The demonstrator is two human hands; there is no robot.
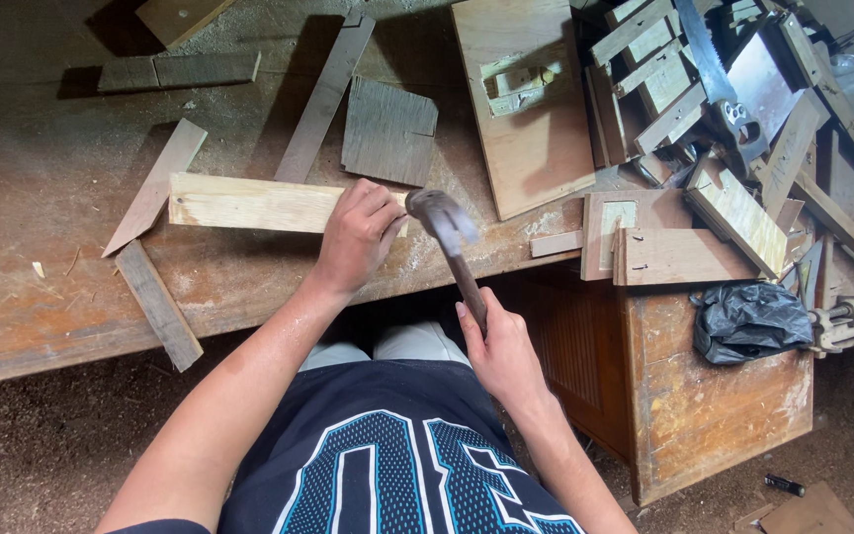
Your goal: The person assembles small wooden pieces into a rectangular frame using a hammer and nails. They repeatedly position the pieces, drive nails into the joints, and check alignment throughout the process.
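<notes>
A pale wooden board (249, 203) lies flat on the worn workbench (42, 297). My left hand (360, 235) presses down on the board's right end, fingers curled over it. My right hand (496, 346) grips the wooden handle of a hammer (444, 222), whose metal head is blurred and sits just right of my left hand, at the board's end. Whether a nail is under the hammer head is hidden.
Thin wood strips (323, 99) and a grey square panel (387, 131) lie behind the board. A plywood sheet (526, 109), a heap of offcuts with a handsaw (719, 89) and a black plastic bag (748, 318) crowd the right side.
</notes>
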